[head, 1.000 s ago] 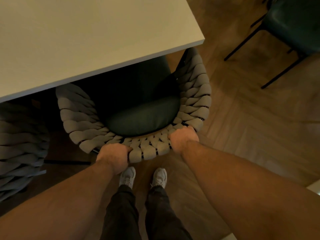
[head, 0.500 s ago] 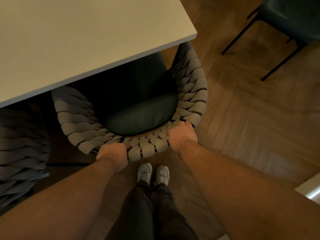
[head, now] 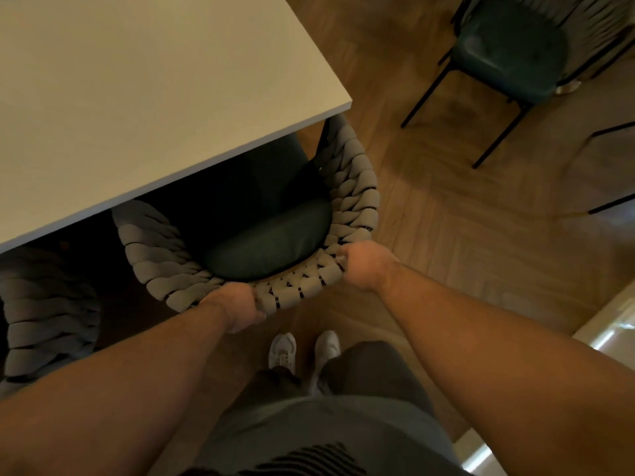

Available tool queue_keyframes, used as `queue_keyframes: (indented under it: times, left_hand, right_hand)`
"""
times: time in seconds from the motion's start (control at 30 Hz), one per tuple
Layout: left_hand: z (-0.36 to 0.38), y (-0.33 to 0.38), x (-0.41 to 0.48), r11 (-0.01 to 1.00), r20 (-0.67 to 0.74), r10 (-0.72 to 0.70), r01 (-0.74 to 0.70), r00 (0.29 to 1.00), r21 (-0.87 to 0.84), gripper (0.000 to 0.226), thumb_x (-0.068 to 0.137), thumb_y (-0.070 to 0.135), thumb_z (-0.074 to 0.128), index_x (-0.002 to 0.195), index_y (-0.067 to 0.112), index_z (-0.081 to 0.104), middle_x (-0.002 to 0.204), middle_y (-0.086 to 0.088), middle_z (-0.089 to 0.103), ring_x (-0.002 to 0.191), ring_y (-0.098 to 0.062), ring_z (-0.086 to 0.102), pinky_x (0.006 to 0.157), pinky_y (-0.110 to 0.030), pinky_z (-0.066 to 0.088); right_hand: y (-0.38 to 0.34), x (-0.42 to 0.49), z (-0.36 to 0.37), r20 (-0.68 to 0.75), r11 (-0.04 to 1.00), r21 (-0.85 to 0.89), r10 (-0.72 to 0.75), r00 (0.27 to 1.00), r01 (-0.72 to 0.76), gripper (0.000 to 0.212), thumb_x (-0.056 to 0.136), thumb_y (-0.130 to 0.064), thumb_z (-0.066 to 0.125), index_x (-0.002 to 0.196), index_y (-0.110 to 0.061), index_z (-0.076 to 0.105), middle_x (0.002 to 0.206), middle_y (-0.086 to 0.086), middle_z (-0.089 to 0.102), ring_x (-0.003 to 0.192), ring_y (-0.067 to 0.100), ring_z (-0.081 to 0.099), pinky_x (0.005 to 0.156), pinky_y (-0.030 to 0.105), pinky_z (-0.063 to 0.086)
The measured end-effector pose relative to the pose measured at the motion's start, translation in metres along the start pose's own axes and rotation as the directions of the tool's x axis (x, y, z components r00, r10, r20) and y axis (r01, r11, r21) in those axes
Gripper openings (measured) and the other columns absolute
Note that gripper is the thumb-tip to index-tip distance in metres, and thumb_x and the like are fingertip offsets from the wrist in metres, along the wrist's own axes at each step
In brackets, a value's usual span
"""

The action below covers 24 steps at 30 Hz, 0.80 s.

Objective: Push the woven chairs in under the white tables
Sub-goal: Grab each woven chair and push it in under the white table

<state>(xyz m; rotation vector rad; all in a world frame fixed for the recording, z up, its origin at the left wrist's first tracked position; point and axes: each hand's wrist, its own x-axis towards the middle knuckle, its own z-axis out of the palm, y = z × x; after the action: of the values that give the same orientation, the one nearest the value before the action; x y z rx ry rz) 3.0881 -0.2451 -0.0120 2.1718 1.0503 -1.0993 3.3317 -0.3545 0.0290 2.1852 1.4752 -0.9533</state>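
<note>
Person is gripping the woven chair by the top rim of its curved backrest, both hands on it. Left hand is curling round the rim at the back-left; right hand is clasping the rim at the back-right, fingers hooking over the weave. Chair is sitting at the near-right corner of the white table: front of the seat is lying under the table's near edge, while the rear of the dark green cushion and the backrest are sticking out toward the person. Chair's right side is poking out just past the table's right edge. Second woven chair is sitting along the same near edge to the left, partly in the table's shadow. Third chair, green seat and thin black legs, is standing well apart on the wooden floor, off the table's right side. White shoes are standing on the floor just behind the backrest, between the two forearms
</note>
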Motion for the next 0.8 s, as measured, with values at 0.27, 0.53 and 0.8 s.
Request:
queue_keyframes:
  times: [0.27,0.53,0.8]
  left_hand:
    - [-0.074,0.046,0.001,0.970,-0.218,-0.006,-0.047,0.976,-0.237,0.047,0.098,0.040,0.069,0.142,0.026,0.063,0.138,0.003,0.065,0.126,-0.017,0.061,0.108,-0.036,0.050]
    - [-0.172,0.161,0.041,0.882,-0.380,-0.137,-0.062,0.915,-0.467,0.047,0.100,0.035,0.067,0.146,0.024,0.060,0.144,0.003,0.063,0.130,-0.018,0.059,0.110,-0.034,0.049]
    - [-0.240,0.262,0.064,0.758,-0.454,-0.382,-0.008,0.805,-0.652,0.050,0.101,0.034,0.066,0.150,0.025,0.057,0.147,0.003,0.062,0.133,-0.020,0.057,0.113,-0.037,0.047]
  right_hand:
    - [0.065,-0.012,-0.064,-0.168,0.984,0.165,0.089,0.982,-0.061,0.048,0.101,-0.026,0.057,0.148,-0.032,0.055,0.141,0.004,0.064,0.126,0.022,0.061,0.098,0.034,0.054]
    - [0.171,0.025,-0.159,-0.211,0.994,0.104,-0.004,0.978,0.026,0.057,0.094,-0.017,0.056,0.149,-0.029,0.055,0.145,0.002,0.061,0.131,0.023,0.058,0.103,0.035,0.052]
    - [0.275,0.073,-0.263,-0.209,0.977,-0.094,-0.209,0.955,0.193,0.054,0.096,-0.022,0.055,0.150,-0.029,0.055,0.148,0.001,0.060,0.134,0.023,0.056,0.105,0.034,0.050]
